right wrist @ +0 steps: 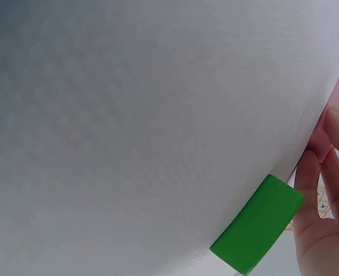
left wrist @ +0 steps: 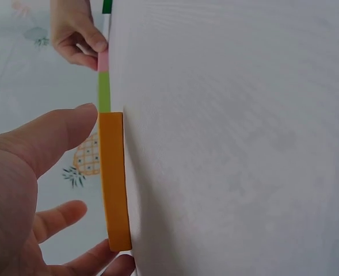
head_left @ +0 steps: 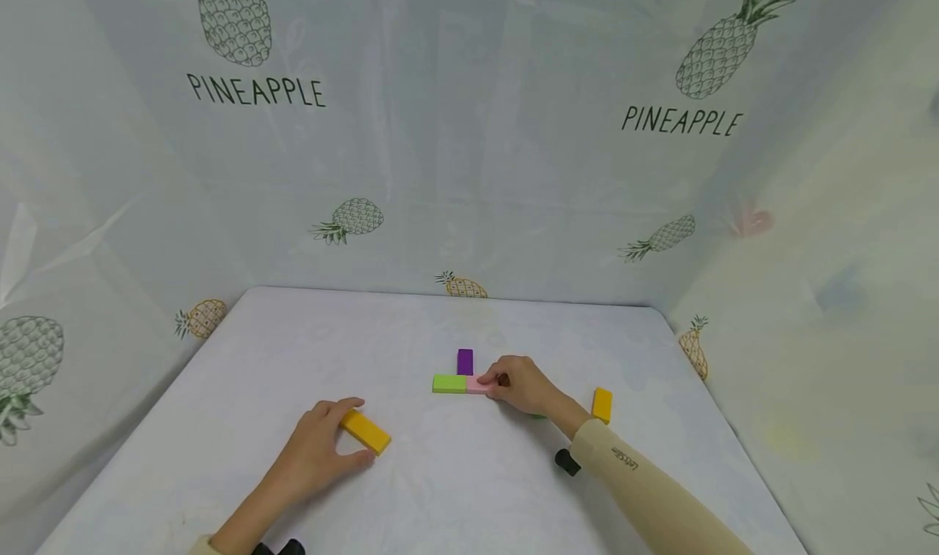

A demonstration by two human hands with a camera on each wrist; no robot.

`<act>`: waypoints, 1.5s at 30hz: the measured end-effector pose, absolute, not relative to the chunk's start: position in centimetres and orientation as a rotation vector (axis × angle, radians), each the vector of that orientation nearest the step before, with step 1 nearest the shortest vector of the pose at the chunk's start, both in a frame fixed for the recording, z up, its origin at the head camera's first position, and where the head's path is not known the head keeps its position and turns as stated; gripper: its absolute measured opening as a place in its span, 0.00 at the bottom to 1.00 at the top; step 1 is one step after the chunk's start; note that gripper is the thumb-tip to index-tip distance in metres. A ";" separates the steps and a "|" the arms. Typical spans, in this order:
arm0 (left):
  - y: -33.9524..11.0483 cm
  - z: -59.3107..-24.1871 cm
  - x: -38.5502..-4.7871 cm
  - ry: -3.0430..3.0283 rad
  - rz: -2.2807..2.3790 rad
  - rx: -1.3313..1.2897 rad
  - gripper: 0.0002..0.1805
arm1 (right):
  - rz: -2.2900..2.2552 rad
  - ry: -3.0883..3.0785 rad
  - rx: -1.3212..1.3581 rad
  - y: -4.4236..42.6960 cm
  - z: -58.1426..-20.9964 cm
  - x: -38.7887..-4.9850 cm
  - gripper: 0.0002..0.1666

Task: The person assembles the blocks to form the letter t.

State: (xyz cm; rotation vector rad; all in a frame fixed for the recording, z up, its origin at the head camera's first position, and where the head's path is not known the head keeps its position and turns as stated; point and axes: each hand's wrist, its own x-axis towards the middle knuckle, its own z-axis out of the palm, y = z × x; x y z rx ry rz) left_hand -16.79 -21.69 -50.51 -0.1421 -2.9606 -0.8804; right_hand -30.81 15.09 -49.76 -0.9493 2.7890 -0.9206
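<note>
The pink block we see pinched by the right hand, touching the lime block on the table, while the left hand spreads widely around the yellow block.

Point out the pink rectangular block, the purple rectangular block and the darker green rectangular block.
Pink rectangular block [head_left: 473, 385]: head view, on its uncovered end.
Purple rectangular block [head_left: 465, 362]: head view, middle of its visible face.
Darker green rectangular block [right wrist: 256, 225]: right wrist view, middle of its broad face.

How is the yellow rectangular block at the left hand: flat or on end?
Flat: in the head view, the yellow block shows its broad face upward, thin edge below.
</note>
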 end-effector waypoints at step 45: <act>-21.5 -50.7 -17.9 -2.927 -0.767 -0.408 0.28 | -0.912 2.776 -0.873 15.1 -49.9 -31.1 0.11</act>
